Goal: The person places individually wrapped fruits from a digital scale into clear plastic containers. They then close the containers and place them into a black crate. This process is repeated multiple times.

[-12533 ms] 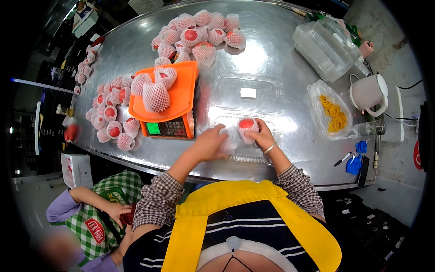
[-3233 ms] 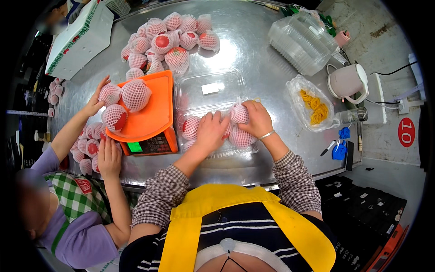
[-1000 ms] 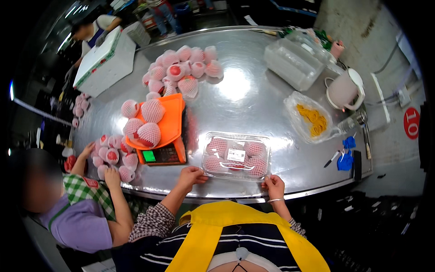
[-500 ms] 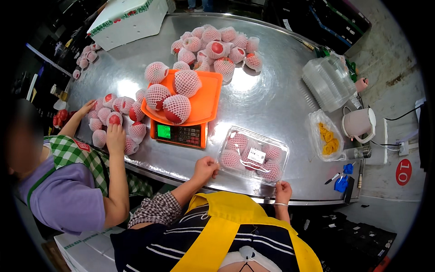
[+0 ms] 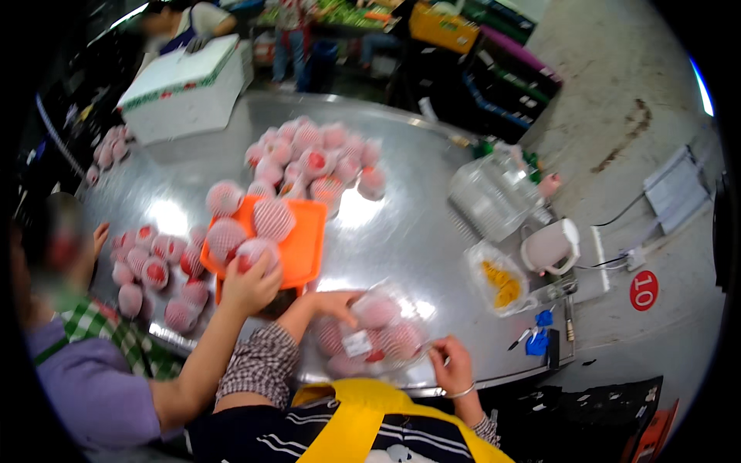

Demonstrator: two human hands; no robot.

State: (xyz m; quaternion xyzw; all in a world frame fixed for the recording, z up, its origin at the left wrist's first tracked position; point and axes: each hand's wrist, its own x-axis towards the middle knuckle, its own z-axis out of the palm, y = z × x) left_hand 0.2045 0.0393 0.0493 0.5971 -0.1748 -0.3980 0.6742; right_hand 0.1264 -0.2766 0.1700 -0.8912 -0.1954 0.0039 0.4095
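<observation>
Newly turned, the clear rectangular plastic box (image 5: 374,339) seems steadied near the orange-trayed scale (image 5: 305,243): scale-side edge touched by left hand (image 5: 332,305) (grip unclear), opposite edge pinched by right hand (image 5: 455,367).

Glare whitens the table (image 5: 390,245) amid motion blur.

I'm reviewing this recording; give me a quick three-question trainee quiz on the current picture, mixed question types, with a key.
1. Multiple choice: what lies on the orange tray?
A) a kettle
B) netted fruit
C) a marker

2. True or false: both of the person's hands are on the orange tray.

3. Fill in the missing word: the yellow bands lie in a clear plastic ____.

Key:
1. B
2. False; the left hand and right hand are at the clear box.
3. bag
</observation>
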